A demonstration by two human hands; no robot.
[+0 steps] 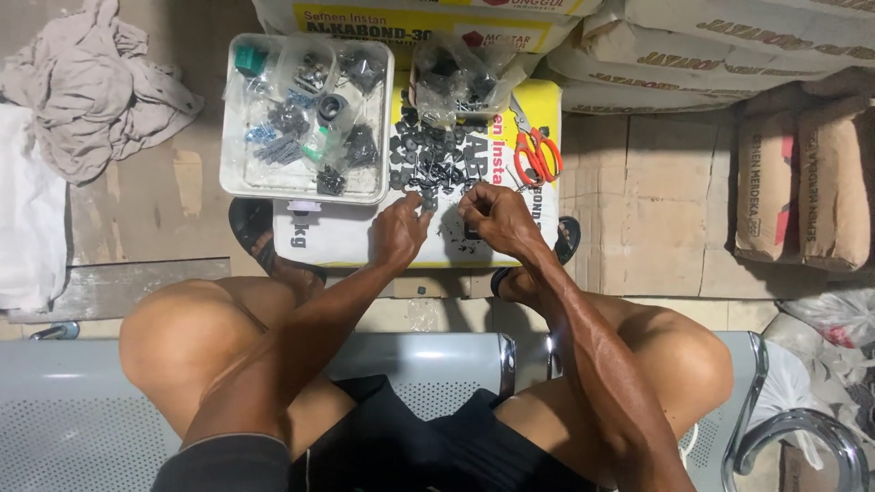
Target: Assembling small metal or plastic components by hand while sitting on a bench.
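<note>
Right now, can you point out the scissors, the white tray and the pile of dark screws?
scissors (536, 153), head view, on the orange handles.
white tray (231, 114), head view, on its left rim.
pile of dark screws (428, 159), head view, on the middle of the heap, just beyond both hands.

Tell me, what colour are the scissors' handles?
Orange-red. The scissors lie beside the pile of small dark screws, seen clearly in the head view.

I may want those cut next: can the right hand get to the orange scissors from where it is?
Probably yes. The orange scissors lie in the open on the sack top, just beyond the right hand, with nothing on them.
</note>
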